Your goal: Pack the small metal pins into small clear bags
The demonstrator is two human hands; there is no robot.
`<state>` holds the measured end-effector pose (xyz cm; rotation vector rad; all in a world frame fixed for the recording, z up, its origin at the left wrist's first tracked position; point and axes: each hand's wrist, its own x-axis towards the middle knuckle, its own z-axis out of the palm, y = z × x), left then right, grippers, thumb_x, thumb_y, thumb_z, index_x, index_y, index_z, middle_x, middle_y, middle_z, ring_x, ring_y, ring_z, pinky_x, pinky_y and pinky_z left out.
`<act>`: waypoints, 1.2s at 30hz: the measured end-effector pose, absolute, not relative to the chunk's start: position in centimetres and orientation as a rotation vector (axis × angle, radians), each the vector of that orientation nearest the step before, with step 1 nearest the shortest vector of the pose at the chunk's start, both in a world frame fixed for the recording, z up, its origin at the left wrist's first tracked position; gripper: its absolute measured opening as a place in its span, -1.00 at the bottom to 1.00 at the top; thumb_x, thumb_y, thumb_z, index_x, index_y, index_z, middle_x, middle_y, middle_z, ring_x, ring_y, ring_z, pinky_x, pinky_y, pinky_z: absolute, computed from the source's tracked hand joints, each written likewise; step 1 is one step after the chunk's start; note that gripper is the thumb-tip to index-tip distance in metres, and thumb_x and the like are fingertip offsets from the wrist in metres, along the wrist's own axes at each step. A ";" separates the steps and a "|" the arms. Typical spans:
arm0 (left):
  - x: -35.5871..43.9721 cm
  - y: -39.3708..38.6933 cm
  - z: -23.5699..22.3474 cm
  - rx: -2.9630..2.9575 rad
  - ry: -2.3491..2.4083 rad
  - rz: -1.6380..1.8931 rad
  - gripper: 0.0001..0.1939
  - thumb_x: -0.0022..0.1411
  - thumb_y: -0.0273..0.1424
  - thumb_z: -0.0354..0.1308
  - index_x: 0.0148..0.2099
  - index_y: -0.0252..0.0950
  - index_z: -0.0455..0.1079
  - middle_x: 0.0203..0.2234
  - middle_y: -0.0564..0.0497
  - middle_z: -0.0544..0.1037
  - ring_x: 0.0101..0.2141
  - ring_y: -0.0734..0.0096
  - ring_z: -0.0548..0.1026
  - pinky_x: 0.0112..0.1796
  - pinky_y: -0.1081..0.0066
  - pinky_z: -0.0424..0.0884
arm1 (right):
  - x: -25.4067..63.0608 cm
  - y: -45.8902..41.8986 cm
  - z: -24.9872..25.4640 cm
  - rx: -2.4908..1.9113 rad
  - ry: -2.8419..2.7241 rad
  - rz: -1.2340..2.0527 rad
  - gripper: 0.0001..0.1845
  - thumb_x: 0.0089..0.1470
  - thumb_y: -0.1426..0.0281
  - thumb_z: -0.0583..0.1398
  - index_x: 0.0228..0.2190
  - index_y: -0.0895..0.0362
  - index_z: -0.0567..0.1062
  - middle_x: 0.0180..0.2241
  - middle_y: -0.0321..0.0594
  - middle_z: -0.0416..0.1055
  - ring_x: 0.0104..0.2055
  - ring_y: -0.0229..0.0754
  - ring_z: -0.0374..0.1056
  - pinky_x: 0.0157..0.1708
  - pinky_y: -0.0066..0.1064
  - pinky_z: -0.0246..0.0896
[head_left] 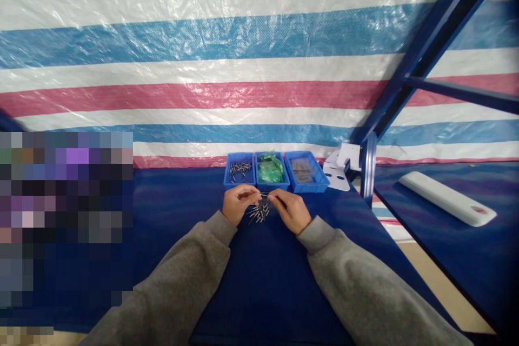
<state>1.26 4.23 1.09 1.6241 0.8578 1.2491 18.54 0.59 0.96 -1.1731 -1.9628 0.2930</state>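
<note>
My left hand point(239, 204) and my right hand point(290, 211) meet low in the middle of the view, their fingertips pinching a thin metal pin point(264, 195) from either end. Just below the fingers, a small heap of similar metal pins point(258, 212) lies on the dark blue tabletop point(194, 259). Both grey sleeves reach in from the bottom corners. Three blue plastic bins stand just beyond my hands: the left bin point(239, 185) holds loose metal pins, the middle bin point(272, 187) a green plastic bag, and the right bin point(311, 187) flat dark items.
White perforated brackets point(338, 173) lie beyond the right bin. A blue steel upright point(368, 167) stands past them, with a white bar point(446, 197) on a lower blue surface to the right. A striped tarpaulin point(259, 102) hangs behind. A pixelated patch hides the left edge.
</note>
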 end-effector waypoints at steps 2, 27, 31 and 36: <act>1.3 4.3 1.0 1.570 0.843 1.223 -0.73 -0.03 -0.29 0.26 -0.33 -0.40 0.42 -0.55 -0.02 0.53 -0.55 0.43 0.50 -0.45 0.43 0.46 | 18.5 0.5 1.1 -1.184 -1.961 0.284 -0.67 0.20 0.30 -0.10 -0.38 0.12 0.40 -0.45 -0.23 0.41 -0.39 -0.26 0.35 -0.34 -0.49 0.20; 1.0 3.8 1.3 2.213 0.947 1.319 -0.78 0.22 -0.37 0.00 -0.27 -0.28 0.47 -0.45 -0.01 0.53 -0.37 0.44 0.47 -0.27 0.45 0.36 | 18.8 0.8 0.7 -1.191 -1.801 0.231 -0.69 0.17 0.28 -0.04 -0.28 0.12 0.44 -0.29 -0.18 0.47 -0.23 -0.20 0.38 -0.19 -0.42 0.24; 1.2 3.6 1.1 2.114 1.000 1.208 -0.81 0.22 -0.35 0.00 -0.20 -0.31 0.38 -0.65 0.13 0.44 -0.58 0.56 0.40 -0.41 0.53 0.32 | 18.8 0.7 0.8 -1.158 -1.873 0.240 -0.72 0.14 0.26 0.01 -0.27 0.13 0.44 -0.38 -0.20 0.45 -0.37 -0.23 0.37 -0.32 -0.44 0.24; 1.3 3.3 1.0 2.005 1.029 1.150 -0.83 0.19 -0.32 0.04 -0.21 -0.31 0.28 -0.75 0.23 0.30 -0.70 0.63 0.27 -0.54 0.59 0.23 | 18.6 0.7 0.8 -1.069 -1.975 0.293 -0.78 0.13 0.30 0.03 -0.33 0.13 0.43 -0.43 -0.23 0.41 -0.40 -0.26 0.33 -0.36 -0.46 0.19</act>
